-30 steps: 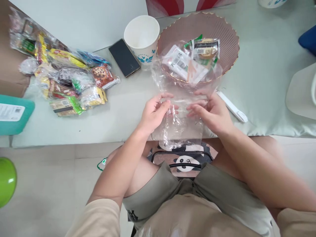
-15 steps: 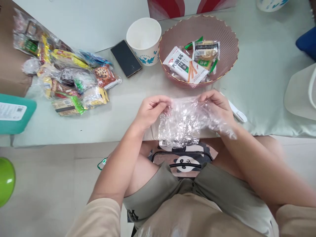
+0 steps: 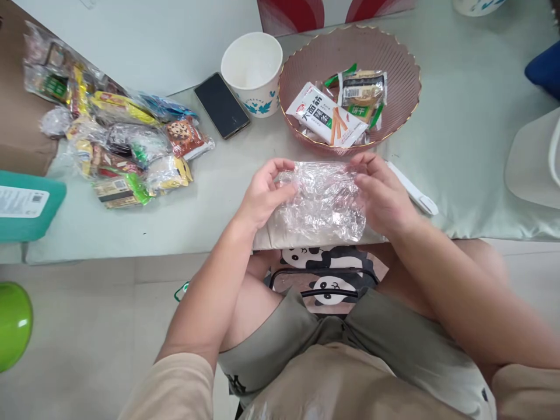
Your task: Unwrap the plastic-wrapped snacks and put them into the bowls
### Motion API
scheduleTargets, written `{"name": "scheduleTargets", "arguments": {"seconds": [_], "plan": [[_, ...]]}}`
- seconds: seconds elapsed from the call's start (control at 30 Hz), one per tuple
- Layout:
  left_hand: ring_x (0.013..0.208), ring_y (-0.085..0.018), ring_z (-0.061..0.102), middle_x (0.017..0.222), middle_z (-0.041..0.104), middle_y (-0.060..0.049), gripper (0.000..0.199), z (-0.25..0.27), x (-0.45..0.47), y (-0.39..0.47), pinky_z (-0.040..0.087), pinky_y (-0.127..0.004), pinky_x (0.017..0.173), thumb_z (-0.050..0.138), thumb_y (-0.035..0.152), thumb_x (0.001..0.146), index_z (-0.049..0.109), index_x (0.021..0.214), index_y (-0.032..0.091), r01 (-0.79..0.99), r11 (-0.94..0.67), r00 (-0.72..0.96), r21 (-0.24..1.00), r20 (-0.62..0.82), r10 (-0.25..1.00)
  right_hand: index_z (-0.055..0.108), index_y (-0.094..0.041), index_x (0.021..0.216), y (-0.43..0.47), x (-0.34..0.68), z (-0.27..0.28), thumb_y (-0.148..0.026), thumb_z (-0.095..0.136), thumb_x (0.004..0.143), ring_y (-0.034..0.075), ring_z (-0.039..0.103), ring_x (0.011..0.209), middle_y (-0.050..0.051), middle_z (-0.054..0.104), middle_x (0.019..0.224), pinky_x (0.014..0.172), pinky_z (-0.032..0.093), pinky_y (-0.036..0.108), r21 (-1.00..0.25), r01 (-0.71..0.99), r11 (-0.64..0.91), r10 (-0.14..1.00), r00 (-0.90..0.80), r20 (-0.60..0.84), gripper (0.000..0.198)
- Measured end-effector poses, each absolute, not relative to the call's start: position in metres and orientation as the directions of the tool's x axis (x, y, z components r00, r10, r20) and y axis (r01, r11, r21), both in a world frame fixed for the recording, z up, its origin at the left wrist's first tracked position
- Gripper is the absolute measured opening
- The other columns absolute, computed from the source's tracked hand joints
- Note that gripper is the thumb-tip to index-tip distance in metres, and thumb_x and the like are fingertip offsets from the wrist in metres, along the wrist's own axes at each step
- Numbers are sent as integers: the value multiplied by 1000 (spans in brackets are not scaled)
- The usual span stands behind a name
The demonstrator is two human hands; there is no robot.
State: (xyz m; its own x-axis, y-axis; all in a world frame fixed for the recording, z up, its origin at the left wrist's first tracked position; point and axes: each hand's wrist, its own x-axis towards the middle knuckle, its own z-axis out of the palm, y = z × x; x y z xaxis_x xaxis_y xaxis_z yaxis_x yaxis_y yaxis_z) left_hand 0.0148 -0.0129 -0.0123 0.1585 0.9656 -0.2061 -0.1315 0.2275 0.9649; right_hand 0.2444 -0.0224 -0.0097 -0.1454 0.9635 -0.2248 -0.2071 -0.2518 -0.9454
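Observation:
A crinkled clear plastic bag (image 3: 326, 201) is stretched between my two hands at the front edge of the table. My left hand (image 3: 268, 192) pinches its left side between thumb and fingers. On the other side, my right hand (image 3: 382, 189) grips the bag's right edge. Just beyond the hands stands a pink ribbed bowl (image 3: 400, 76) with a gold rim, and wrapped snacks lie in it, including a white snack packet (image 3: 326, 116). A white strip-like object (image 3: 413, 189) lies beside my right hand, partly hidden by it.
Left of the bowl are a paper cup (image 3: 254, 70) and a black phone (image 3: 222, 106). Wrapped snacks (image 3: 126, 140) are heaped farther left, near a teal package (image 3: 32, 207). A white container (image 3: 534, 160) stands at the right edge, with a blue object (image 3: 545, 73) behind it.
The bag's loose end, which trailed over my right wrist, now lies between the hands, and the bag is spread flatter. Both hands still hold it.

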Motion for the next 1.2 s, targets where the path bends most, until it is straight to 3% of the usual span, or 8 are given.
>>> {"name": "scheduleTargets", "arguments": {"seconds": [0.13,0.27,0.43,0.6,0.8,1.0,1.1,1.2], "plan": [[93,-18,73,129,56,-3,66,-22,14,-14,56,-26,65,78,14,64,52,122,32,-123,166,166,979,-145,976,44,-34,121,-28,245,-15,-28,87,66,13,63,73,-1,61,105,59,55,28,-955,-173,-242,963,-164,-215,70],[112,-25,73,137,61,-3,79,-18,8,-16,61,-31,78,83,22,69,46,136,41,-209,213,198,954,-172,965,45,-33,120,-31,250,-15,-28,86,72,13,61,66,-5,58,81,60,54,27,-971,-148,-187,977,-134,-167,63],[95,-25,78,106,78,-8,48,-2,12,-21,62,-30,75,89,36,69,68,109,19,-179,440,391,880,-347,853,56,-31,113,-31,252,-11,-38,87,72,14,64,74,-2,63,87,69,56,30,-975,-177,-136,987,-107,-118,52],[80,-17,76,87,78,-4,31,-1,20,-21,61,-28,73,82,30,76,72,101,18,-126,364,296,923,-316,902,70,-22,93,-32,252,-7,-46,75,83,16,63,73,3,70,85,68,53,32,-967,48,-252,908,-333,-253,26],[47,-10,57,59,64,4,24,-10,18,-19,46,-21,45,77,37,84,71,100,21,13,286,236,958,-281,930,69,-21,79,-31,255,-7,-46,66,90,14,50,58,-2,50,58,57,42,29,-971,201,-128,951,-252,-178,27],[52,-8,56,66,64,3,22,0,12,-18,47,-19,46,85,32,68,71,81,19,-163,338,255,927,-292,922,69,-25,91,-33,252,-9,-40,73,82,11,42,51,-3,53,64,49,33,27,-973,-114,-199,969,-175,-177,17],[60,-10,61,74,68,-1,13,4,11,-17,51,-21,53,76,28,69,73,74,17,-194,352,288,916,-290,913,68,-24,78,-33,253,-8,-34,69,77,14,48,54,1,59,68,50,35,29,-960,-144,-241,960,-179,-214,10],[63,-13,60,75,67,-5,27,2,10,-15,53,-24,56,62,41,79,73,74,17,-199,327,266,924,-270,925,73,-22,75,-32,257,-10,-35,59,80,18,55,62,6,67,77,55,40,33,-972,-80,-221,955,-223,-198,19]]}}
